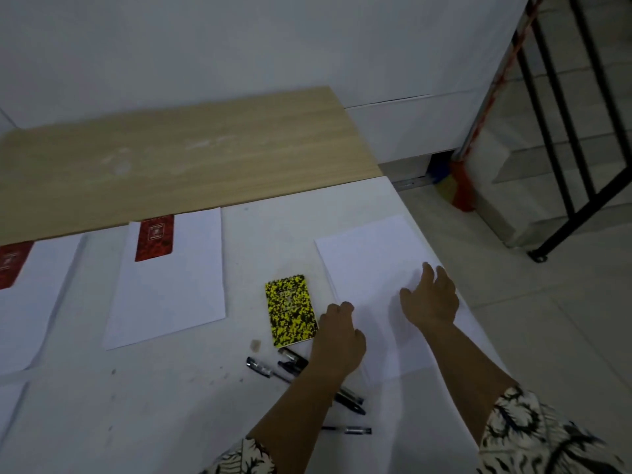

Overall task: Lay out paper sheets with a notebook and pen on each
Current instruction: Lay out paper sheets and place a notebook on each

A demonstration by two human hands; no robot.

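Nearest the lens: two patterned sleeves [533, 436], cream fabric with a dark leaf print, one on each forearm. Left hand [337, 340] lies knuckles-up, fingers curled loosely at the left edge of a white paper sheet [369, 261]; whether it pinches the edge cannot be told from this angle. Right hand [432, 299] is spread flat and released, palm down on the same sheet, fingers fanned toward its far right corner. Just left of the left hand, touching or nearly so, sits a small rectangular notebook [290, 311] with a yellow-and-black speckled cover, slightly tilted, resting on the bare white table [171, 405] rather than on any sheet. Beneath and behind the left wrist, several black pens [263, 367] lie loose at mixed angles, partly hidden by the forearm; one more pen [355, 430] lies apart, closer to the sleeves. Well left of both hands, a second white sheet [178, 295] carries a red notebook [154, 237] at its far corner. Farther left, a third sheet [30, 319] bears another red notebook [12, 265], cut by the frame edge. Beyond the sheets lies a pale wood-grain board [191, 155], matte, with faint smudges.
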